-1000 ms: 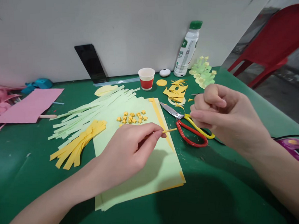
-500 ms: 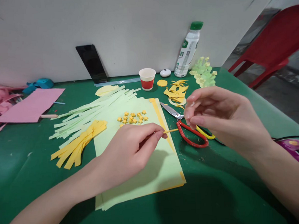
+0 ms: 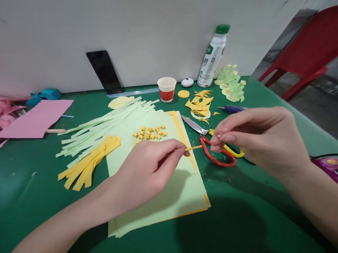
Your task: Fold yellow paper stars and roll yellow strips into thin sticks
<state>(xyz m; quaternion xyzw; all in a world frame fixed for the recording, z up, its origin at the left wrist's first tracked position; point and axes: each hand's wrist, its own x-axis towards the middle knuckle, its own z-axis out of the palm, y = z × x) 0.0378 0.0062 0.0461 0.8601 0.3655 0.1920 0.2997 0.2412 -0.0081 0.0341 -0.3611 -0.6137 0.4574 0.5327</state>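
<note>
Between the thumb and forefinger of my left hand (image 3: 151, 165) is a thin yellow paper strip (image 3: 193, 148), its free end pointing right. My right hand (image 3: 261, 140) hovers over the scissors with thumb and fingertips pinched together; a tiny pale speck shows there, too small to name. Below it lie the scissors (image 3: 216, 154) with red and yellow handles. Several small yellow paper stars (image 3: 151, 136) rest on the light green sheets (image 3: 162, 211) under my left hand. A fan of yellow paper strips (image 3: 92, 163) lies left of them, beside light green strips (image 3: 108, 122).
At the back stand a red-and-white paper cup (image 3: 167, 94), a leaning phone (image 3: 104, 71) and a white bottle (image 3: 213, 59). Yellow scraps (image 3: 200, 103), a blue-handled tool (image 3: 233, 108) and green paper pieces (image 3: 231, 84) lie right; pink paper (image 3: 37, 119) lies left.
My right hand has dropped slightly and its fingers have closed into a pinch, uncovering the blue-handled tool behind it. My left hand and the strip have hardly moved.
</note>
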